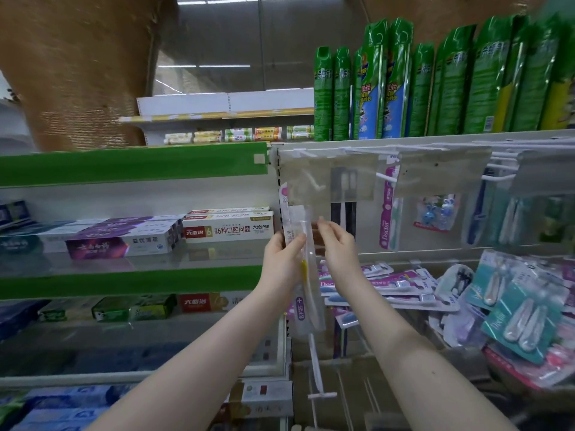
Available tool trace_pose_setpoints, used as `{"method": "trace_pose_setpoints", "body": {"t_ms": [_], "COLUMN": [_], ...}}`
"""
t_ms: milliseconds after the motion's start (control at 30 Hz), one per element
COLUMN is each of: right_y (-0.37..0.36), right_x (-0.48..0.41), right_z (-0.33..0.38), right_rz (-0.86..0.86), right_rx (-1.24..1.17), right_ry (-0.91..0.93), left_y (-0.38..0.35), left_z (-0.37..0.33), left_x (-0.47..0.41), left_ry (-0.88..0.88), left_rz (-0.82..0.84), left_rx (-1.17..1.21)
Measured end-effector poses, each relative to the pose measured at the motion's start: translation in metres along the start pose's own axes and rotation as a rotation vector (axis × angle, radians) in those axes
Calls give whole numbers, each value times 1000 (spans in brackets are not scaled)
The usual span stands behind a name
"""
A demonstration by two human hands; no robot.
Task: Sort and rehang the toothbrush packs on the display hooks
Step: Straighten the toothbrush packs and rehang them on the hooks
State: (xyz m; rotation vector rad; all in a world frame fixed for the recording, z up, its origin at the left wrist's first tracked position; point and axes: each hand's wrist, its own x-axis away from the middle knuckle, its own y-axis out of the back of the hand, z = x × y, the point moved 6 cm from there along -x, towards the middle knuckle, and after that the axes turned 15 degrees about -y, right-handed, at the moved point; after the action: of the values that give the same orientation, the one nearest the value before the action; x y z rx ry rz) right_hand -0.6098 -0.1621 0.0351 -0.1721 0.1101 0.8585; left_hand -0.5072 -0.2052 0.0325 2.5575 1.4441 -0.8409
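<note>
Toothbrush pack [306, 275] (clear, yellow-handled brush inside) pinched upright by left hand [281, 259] and right hand [337, 244].

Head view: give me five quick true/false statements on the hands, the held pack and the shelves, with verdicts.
1. Both hands hold one toothbrush pack. True: left hand and right hand pinch its upper part.
2. The held pack already hangs on a hook. False: it is in the hands, below the hooks.
3. Green spray cans stand on the top shelf. True.
4. The toothpaste boxes are right of the hands. False: left.
5. Loose packs are piled at lower right. True.
</note>
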Motion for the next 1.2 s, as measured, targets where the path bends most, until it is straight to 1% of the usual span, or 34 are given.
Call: {"method": "trace_pose_setpoints", "body": {"t_ms": [67,133,300,400,500,600,667,833,1000,1200], "right_y": [-5,-7,-6,-6,-9,-11,-11,-8,-4,4], "right_x": [16,29,60,76,89,98,104,117,125,126], "right_z": [8,13,17,16,17,17,19,27,43,52], "right_rz": [34,26,1,-9,17,5,10,-2,-44,-71], "right_rx": [13,7,4,18,3,-1,1,4,-7,-66], "right_ry": [47,90,97,113,115,67,77,128,185,181], "left_y": [0,-1,0,8,13,19,21,19,14,7], "left_z": [0,-1,-11,-15,-19,-25,-30,-40,-53,-69], "left_x": [6,11,30,38,44,50,53,60,58,58], "left_ry": [15,18,42,39,51,39,18,-23,-57,-107], "left_rz": [16,26,108,57,22,-8,-13,24,54,108], "left_rx": [16,56,74,5,50,107,119,143,107,103]}}
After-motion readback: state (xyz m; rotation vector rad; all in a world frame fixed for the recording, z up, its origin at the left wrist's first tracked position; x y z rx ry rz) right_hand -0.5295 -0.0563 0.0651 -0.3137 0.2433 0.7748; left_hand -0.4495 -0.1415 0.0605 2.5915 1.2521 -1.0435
